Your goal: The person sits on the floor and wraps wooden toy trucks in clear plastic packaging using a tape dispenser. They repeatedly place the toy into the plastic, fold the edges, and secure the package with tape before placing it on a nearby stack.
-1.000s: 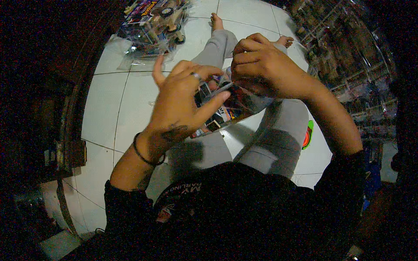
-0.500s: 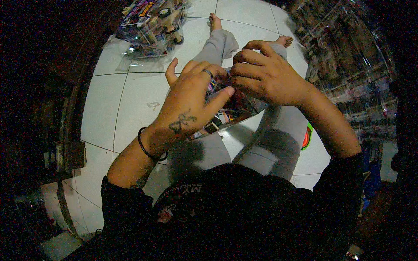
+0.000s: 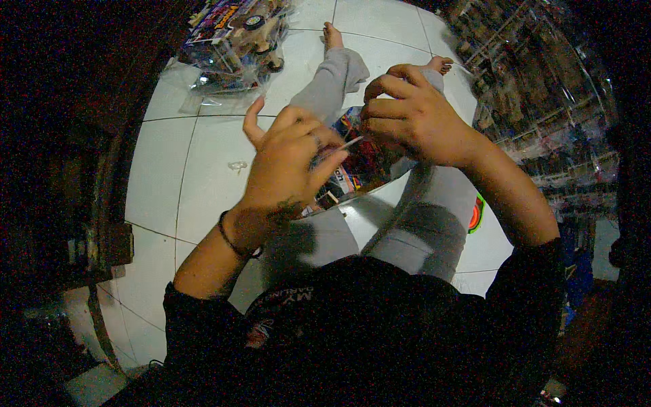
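Observation:
A clear plastic bag (image 3: 366,169) with colourful printed contents sits between my thighs, its upper part rising toward my right hand. My right hand (image 3: 417,119) is closed at the bag's top, fingers curled and their tips hidden. A thin pale strip (image 3: 352,142), like a stretched rubber band, runs between the two hands. Thumb and forefinger of my left hand (image 3: 288,159) pinch its near end, blurred by motion, while the little finger sticks out.
On the tiled floor (image 3: 156,163) lies a small pale loop (image 3: 237,165). Bagged toy vehicles (image 3: 237,47) stand at the far left. Many plastic-wrapped items (image 3: 542,102) are stacked along the right. A green and orange round object (image 3: 477,214) rests beside my right thigh.
My left hand has drawn back to the left, away from my right hand, and the pale strip now shows between them. My right hand has hardly moved.

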